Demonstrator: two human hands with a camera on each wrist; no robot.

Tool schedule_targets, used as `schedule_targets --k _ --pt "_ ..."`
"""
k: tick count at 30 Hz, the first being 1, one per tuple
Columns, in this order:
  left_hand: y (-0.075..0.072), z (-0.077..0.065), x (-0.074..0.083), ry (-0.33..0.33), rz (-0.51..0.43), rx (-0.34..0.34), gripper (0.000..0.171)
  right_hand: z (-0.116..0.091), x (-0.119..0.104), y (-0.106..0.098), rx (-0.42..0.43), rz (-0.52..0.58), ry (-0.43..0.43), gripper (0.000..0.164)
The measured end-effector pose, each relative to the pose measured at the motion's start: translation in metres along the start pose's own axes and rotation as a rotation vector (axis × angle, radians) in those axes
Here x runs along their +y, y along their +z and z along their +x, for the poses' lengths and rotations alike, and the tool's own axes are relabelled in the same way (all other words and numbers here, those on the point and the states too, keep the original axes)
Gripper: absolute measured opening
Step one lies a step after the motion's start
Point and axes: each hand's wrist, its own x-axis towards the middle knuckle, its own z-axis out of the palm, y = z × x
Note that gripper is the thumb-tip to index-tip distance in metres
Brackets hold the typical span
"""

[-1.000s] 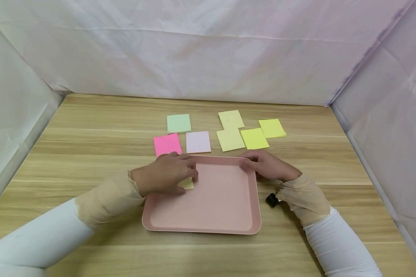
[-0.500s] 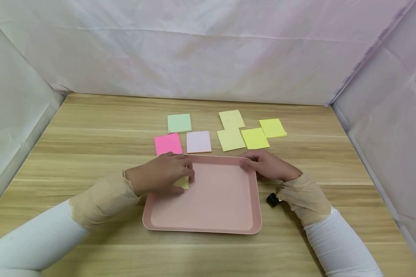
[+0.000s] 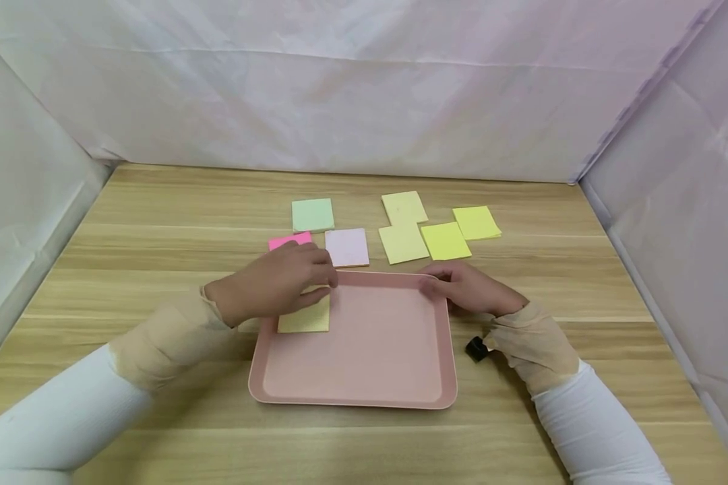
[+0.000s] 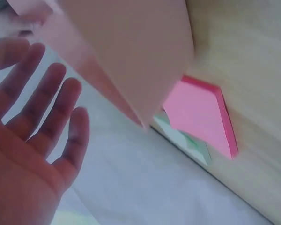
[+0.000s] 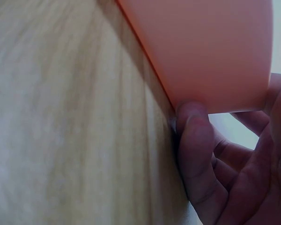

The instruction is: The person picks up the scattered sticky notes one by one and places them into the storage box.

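A pink tray (image 3: 388, 350) lies on the table in front of me. In its far left corner lies a pale yellow sticky note pad (image 3: 306, 318), partly under my left hand (image 3: 279, 279). That hand hovers over the tray's far left rim, its fingers (image 4: 47, 98) spread and loosely bent around nothing in the left wrist view. My right hand (image 3: 476, 289) grips the tray's far right corner, thumb on the inside. The right wrist view shows its fingers curled against the tray's wall (image 5: 210, 51). Behind the left hand, a bright pink sticky note pad (image 3: 288, 240) is half hidden.
Beyond the tray lie a mint green pad (image 3: 313, 215), a lilac pad (image 3: 347, 247), two pale yellow pads (image 3: 404, 243) and two bright yellow pads (image 3: 445, 241). White cloth walls (image 3: 352, 101) close off the wooden table's back and sides. A black clip-like piece (image 3: 476, 349) hangs at the right wrist.
My left hand let go of the pale yellow pad in the tray's far left corner and rose toward the far rim, uncovering the pad and covering more of the pink one. The right hand stayed put.
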Motion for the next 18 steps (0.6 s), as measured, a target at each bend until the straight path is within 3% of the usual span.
schedule_targets --k 4,9,18 --pt "-0.008 0.0 -0.012 -0.05 0.009 0.063 0.007 0.0 0.0 0.0 0.0 -0.003 0.007 0.023" --pt "-0.014 -0.004 -0.032 -0.183 0.04 0.094 0.011 0.0 0.001 0.0 0.003 -0.004 0.002 0.023" --pt "-0.006 -0.014 -0.07 -0.339 0.016 -0.004 0.024 0.001 0.001 0.0 0.002 -0.003 -0.003 0.023"
